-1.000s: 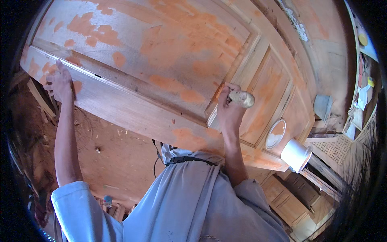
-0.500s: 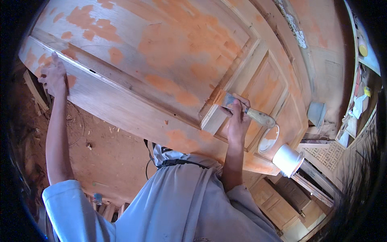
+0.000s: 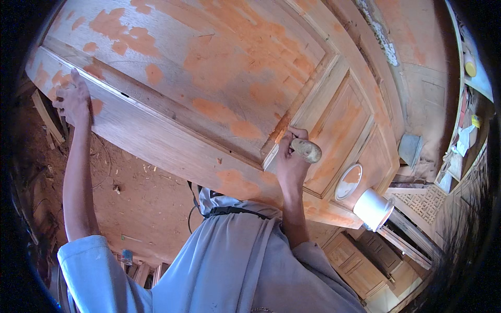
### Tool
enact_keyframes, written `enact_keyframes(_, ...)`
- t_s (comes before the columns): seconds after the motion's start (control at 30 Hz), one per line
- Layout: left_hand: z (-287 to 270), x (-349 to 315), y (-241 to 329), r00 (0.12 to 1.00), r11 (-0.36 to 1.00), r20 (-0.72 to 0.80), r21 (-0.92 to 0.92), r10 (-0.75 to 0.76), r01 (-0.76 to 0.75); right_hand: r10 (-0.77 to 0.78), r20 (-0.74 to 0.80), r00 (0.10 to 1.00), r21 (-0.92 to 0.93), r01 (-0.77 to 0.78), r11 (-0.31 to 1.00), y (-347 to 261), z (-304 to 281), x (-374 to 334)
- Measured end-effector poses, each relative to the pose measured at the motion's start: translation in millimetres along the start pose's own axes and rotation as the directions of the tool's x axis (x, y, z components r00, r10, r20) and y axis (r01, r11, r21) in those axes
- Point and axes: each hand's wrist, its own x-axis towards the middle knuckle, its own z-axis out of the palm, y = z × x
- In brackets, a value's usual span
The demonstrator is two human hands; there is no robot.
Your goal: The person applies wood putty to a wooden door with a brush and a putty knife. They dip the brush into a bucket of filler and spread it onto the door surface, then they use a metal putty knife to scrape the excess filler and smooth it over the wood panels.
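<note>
A large wooden panelled door [image 3: 156, 133] lies in front of me, blotched with orange filler. My right hand [image 3: 292, 156] grips a putty knife by its worn, pale handle [image 3: 308, 151]. The blade is mostly hidden by the fingers, and its tip end meets the corner where the big panel joins the raised moulding [image 3: 313, 101]. Orange filler [image 3: 282, 128] shows along that groove beside the fingers. At the far left, my left hand [image 3: 74, 101] rests on the door's near frame, fingers extended up to the moulding strip, holding nothing.
On the door's right end are a round white lid [image 3: 348, 181] smeared with orange and a white tub [image 3: 372, 208]. Beyond the door stands a grey container [image 3: 410, 149]. Shelving [image 3: 462, 141] lines the right side, and wooden panels [image 3: 360, 261] lie lower right. Dusty floor [image 3: 141, 203] shows below.
My right hand has moved slightly left and turned, so the handle now points up toward me and the blade end sits in the panel corner. My left hand stays on the door frame.
</note>
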Motion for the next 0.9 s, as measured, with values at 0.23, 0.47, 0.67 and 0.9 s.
enact_keyframes(0.23, -3, -5, 6, 0.999, 0.999, 0.039, 0.024, -0.028, 0.028, 0.102, 0.003, 0.995, 0.395, -0.095, 0.914, 11, 11, -3)
enact_keyframes(0.47, 1, 4, -5, 0.999, 0.995, 0.027, 0.097, 0.021, -0.023, 0.289, 0.053, 0.956, 0.914, -0.164, 0.372, 48, 4, -14)
enact_keyframes(0.67, -6, -5, 8, 0.998, 0.998, 0.043, 0.033, -0.051, 0.05, 0.212, -0.154, 0.965, 0.67, -0.056, 0.741, 35, -14, -4)
enact_keyframes(0.9, 3, 3, -2, 0.998, 0.999, -0.06, 0.054, 0.008, -0.005, 0.081, -0.132, 0.988, 0.319, -0.035, 0.947, 31, -7, 12)
